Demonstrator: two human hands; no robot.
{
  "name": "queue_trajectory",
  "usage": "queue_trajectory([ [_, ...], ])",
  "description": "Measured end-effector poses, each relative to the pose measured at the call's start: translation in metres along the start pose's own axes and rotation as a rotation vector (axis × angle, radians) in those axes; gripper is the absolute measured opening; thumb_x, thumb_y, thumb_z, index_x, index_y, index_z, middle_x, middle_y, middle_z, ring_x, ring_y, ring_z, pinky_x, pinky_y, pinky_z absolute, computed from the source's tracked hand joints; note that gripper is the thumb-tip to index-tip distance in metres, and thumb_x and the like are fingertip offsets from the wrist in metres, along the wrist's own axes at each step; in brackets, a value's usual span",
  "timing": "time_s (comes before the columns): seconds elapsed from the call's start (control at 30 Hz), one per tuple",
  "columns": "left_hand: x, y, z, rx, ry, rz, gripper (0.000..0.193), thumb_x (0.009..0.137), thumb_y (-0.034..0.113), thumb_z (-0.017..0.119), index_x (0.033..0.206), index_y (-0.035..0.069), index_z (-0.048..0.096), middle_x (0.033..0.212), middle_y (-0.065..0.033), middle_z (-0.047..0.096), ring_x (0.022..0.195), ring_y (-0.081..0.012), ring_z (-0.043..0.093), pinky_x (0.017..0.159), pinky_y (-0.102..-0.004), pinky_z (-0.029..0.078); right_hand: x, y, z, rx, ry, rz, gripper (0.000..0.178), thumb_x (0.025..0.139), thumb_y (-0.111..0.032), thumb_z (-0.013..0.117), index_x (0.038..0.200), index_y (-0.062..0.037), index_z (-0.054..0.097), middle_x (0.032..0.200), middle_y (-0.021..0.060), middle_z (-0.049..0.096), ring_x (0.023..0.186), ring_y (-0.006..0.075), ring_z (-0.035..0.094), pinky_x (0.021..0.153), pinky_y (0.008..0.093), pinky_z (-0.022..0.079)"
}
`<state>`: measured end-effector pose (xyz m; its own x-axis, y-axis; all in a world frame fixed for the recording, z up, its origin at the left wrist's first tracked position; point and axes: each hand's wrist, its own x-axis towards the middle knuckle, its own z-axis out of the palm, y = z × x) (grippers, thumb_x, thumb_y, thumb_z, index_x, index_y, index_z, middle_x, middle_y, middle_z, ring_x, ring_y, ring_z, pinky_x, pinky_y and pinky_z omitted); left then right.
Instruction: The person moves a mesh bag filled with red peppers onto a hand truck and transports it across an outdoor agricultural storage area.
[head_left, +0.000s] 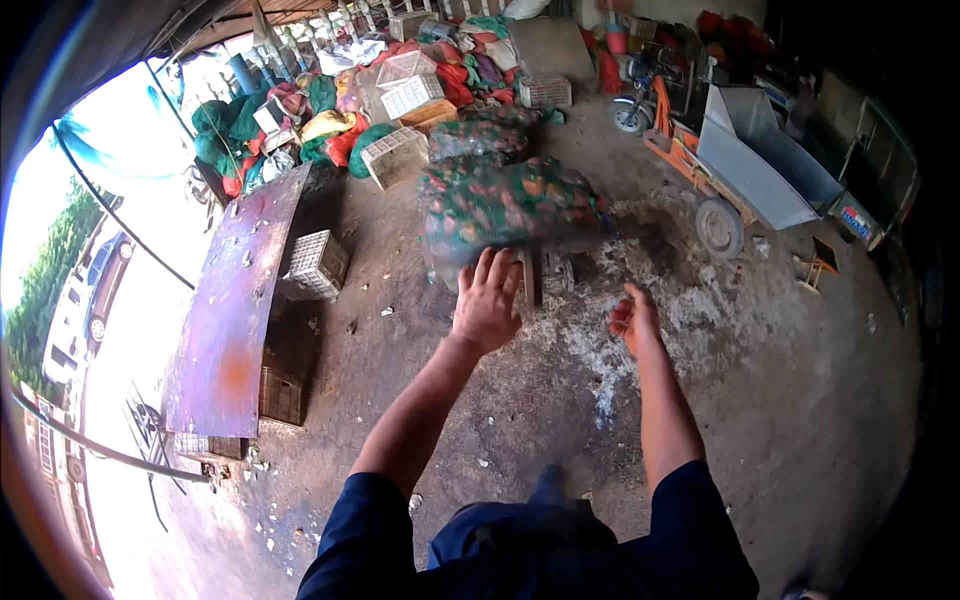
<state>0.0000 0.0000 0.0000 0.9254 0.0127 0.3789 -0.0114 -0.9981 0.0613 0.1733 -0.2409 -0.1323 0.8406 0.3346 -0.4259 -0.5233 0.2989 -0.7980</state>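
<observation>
In front of me lies a bulging green mesh sack (515, 205) filled with reddish and pale lumps, too blurred to name. It seems to rest on a low stand, one leg of which shows under its near edge. My left hand (487, 308) reaches to this near edge, palm down with the fingers spread; whether the fingertips touch the mesh, I cannot tell. Apart from the sack, to its near right, my right hand (636, 320) hangs in the air with loosely bent fingers and nothing visible in it. More filled mesh sacks (478, 140) lie directly behind.
A long purplish board table (225, 300) stands at the left, with a white plastic crate (318, 262) beside it. Coloured mesh bags (335, 95) and crates pile up at the back. An orange cart with a grey metal bin (765, 160) and a small stool (820, 262) stand right.
</observation>
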Motion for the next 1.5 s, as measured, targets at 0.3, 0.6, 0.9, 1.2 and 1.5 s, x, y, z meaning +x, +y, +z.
queue_trajectory([
  [0.3, -0.134, -0.037, 0.125, -0.441, -0.492, -0.404, 0.033, 0.076, 0.027, 0.06, 0.106, 0.014, 0.064, 0.099, -0.0145, 0.065, 0.09, -0.0345, 0.062, 0.077, -0.0433, 0.051, -0.024, 0.13, -0.183, -0.318, 0.197, 0.31, 0.017, 0.079, -0.019, 0.057, 0.065, -0.0109, 0.05, 0.054, 0.0031, 0.048, 0.043, 0.0176, 0.051, 0.036, 0.0329, 0.043],
  [0.6, -0.292, -0.072, 0.222, -0.492, -0.779, -0.869, 0.028, 0.074, 0.029, 0.062, 0.1, 0.02, 0.069, 0.092, -0.01, 0.069, 0.088, -0.0265, 0.066, 0.08, -0.0377, 0.052, -0.026, 0.132, -0.208, -0.339, 0.346, 0.413, 0.011, 0.083, -0.015, 0.055, 0.074, -0.0092, 0.053, 0.06, 0.0017, 0.048, 0.048, 0.0164, 0.052, 0.042, 0.0343, 0.046],
  [0.9, -0.124, -0.145, 0.196, -0.633, -0.404, -0.735, 0.039, 0.075, 0.027, 0.063, 0.113, 0.017, 0.061, 0.097, -0.0175, 0.066, 0.09, -0.0342, 0.064, 0.077, -0.0404, 0.052, 0.076, 0.059, -0.022, -0.512, 0.099, 0.127, 0.03, 0.084, -0.016, 0.059, 0.113, -0.0073, 0.055, 0.084, 0.003, 0.06, 0.067, 0.0126, 0.061, 0.053, 0.0273, 0.05],
  [1.2, 0.164, -0.207, 0.066, -0.27, 0.348, -0.227, 0.061, 0.069, 0.013, 0.071, 0.125, 0.006, 0.048, 0.124, -0.0157, 0.054, 0.115, -0.0328, 0.051, 0.095, -0.0449, 0.037, 0.22, 0.003, 0.06, -0.52, -0.087, -0.398, 0.042, 0.084, -0.013, 0.063, 0.123, -0.0026, 0.052, 0.11, 0.0076, 0.059, 0.101, 0.0163, 0.056, 0.085, 0.0297, 0.046],
  [1.5, 0.384, -0.247, 0.014, 0.128, 0.386, -0.309, 0.079, 0.066, 0.023, 0.074, 0.134, 0.006, 0.037, 0.133, -0.0142, 0.044, 0.123, -0.0317, 0.041, 0.103, -0.0468, 0.027, 0.39, -0.178, 0.187, -0.651, -0.053, -0.67, 0.071, 0.086, -0.023, 0.066, 0.144, -0.0089, 0.028, 0.146, 0.0157, 0.03, 0.136, 0.0272, 0.029, 0.105, 0.0409, 0.032],
])
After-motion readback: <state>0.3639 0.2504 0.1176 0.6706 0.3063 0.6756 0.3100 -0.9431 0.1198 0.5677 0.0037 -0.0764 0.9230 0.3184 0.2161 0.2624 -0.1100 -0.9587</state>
